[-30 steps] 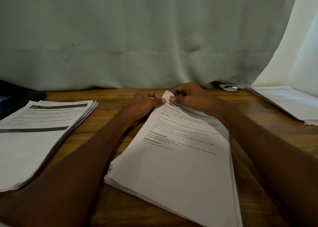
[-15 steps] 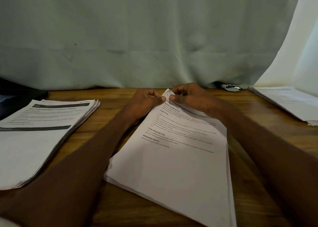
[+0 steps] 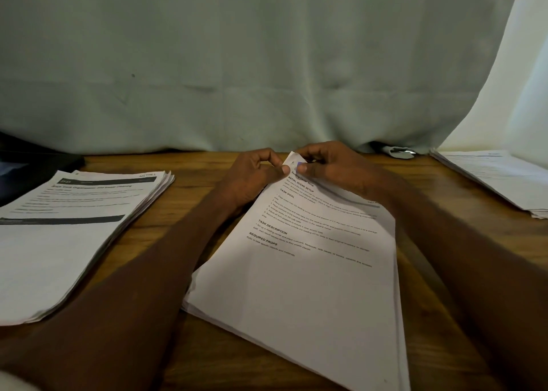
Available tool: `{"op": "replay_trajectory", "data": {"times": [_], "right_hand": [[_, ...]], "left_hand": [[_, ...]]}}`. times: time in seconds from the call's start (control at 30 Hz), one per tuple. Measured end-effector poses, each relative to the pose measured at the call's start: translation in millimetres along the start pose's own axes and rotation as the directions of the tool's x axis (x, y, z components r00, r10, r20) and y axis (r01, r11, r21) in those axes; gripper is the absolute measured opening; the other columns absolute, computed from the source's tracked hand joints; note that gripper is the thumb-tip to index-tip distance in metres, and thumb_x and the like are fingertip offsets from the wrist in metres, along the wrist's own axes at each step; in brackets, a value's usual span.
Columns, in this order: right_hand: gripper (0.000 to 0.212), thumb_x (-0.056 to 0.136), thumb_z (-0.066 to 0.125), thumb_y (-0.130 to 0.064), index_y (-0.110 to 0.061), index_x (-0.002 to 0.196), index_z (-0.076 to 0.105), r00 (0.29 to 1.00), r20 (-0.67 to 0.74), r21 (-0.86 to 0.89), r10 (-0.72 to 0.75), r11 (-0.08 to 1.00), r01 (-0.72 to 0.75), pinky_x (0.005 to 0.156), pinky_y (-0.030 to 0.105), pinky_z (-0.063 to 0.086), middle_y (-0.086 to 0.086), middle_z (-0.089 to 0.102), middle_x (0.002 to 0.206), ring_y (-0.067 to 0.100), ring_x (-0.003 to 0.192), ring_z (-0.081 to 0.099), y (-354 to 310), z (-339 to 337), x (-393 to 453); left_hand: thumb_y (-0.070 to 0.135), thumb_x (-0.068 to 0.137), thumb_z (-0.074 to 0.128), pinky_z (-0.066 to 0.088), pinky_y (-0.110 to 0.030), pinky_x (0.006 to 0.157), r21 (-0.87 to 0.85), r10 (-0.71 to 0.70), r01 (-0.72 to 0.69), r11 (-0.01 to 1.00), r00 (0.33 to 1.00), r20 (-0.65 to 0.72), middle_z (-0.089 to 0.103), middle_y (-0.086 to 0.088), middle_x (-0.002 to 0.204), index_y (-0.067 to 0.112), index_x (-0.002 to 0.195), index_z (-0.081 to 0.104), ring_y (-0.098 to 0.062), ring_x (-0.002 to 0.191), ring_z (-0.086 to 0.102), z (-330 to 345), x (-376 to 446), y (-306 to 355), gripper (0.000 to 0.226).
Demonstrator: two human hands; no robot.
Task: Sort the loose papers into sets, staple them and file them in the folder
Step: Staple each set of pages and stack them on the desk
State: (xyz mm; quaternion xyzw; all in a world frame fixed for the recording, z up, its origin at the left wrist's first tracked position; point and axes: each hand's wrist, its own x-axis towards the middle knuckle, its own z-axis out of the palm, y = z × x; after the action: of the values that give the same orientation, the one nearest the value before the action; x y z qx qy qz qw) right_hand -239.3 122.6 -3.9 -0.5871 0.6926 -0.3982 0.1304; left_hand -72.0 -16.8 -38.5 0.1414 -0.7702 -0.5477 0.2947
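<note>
Just above the middle of the frame, two bare hands meet at the far top corner of a central paper stack (image 3: 308,272). The left hand (image 3: 252,174) and the right hand (image 3: 332,168) each pinch that lifted corner between thumb and curled fingers, thumbs almost touching, as if peeling sheets apart or working at something fixed there; which one is too small to tell. The stack lies slanted on the wooden counter (image 3: 195,180), filling the centre and lower right. It looks light but floppy: thin printed sheets that would slide over each other, bend and crease easily, so a grip at a corner or along one squared edge seems safest. A second pile of papers (image 3: 68,227) lies at the left of the frame, and a third pile (image 3: 498,180) at the right edge. A small grey object (image 3: 398,152), possibly a stapler, sits at the back, below a pale curtain (image 3: 267,64).
</note>
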Motion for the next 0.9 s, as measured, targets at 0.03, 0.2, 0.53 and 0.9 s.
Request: {"op": "replay_trajectory", "data": {"times": [0.03,0.2,0.53,0.9], "right_hand": [[0.030,0.097,0.069,-0.028,-0.026,0.128,0.070,1.000,-0.015,-0.006,-0.001,1.000,0.001,0.088,0.022,0.053,-0.013,0.076,0.110,0.002,0.100,0.071,0.4,1.3,0.3],[0.022,0.099,0.067,-0.026,-0.023,0.120,0.074,0.998,-0.056,-0.025,0.002,1.000,-0.003,0.073,0.013,0.054,-0.014,0.078,0.098,0.000,0.090,0.072,0.7,7.8,1.7],[0.025,0.099,0.067,-0.022,-0.016,0.122,0.075,0.982,-0.185,-0.116,0.043,0.991,-0.066,0.086,0.032,0.057,-0.001,0.077,0.104,0.012,0.093,0.072,-13.1,19.9,4.9],[0.035,0.102,0.062,-0.027,-0.023,0.137,0.063,0.996,-0.070,0.011,0.055,0.998,-0.054,0.099,0.026,0.047,-0.005,0.067,0.130,0.008,0.117,0.061,-5.2,15.3,3.5]], "left_hand": [[0.025,0.093,0.077,0.056,-0.067,0.090,0.001,0.004,-0.004,1.000,1.000,-0.001,0.079,-0.014,0.098,0.013,0.090,0.067,-0.036,0.090,0.077,0.5,0.0,0.3,0.016],[0.024,0.093,0.076,0.058,-0.062,0.090,0.018,0.016,-0.017,1.000,1.000,0.005,0.079,-0.012,0.097,0.013,0.089,0.066,-0.034,0.088,0.077,1.0,0.2,-0.2,0.016],[0.027,0.092,0.077,0.059,-0.059,0.088,0.033,0.023,-0.022,0.999,0.999,-0.026,0.079,-0.009,0.093,0.017,0.086,0.069,-0.031,0.085,0.077,1.1,2.9,-1.7,0.014],[0.022,0.096,0.071,0.062,-0.042,0.080,0.035,-0.019,0.021,0.999,0.997,-0.072,0.080,-0.003,0.094,0.018,0.106,0.077,-0.024,0.086,0.078,-1.2,7.9,-8.3,0.012]]}}
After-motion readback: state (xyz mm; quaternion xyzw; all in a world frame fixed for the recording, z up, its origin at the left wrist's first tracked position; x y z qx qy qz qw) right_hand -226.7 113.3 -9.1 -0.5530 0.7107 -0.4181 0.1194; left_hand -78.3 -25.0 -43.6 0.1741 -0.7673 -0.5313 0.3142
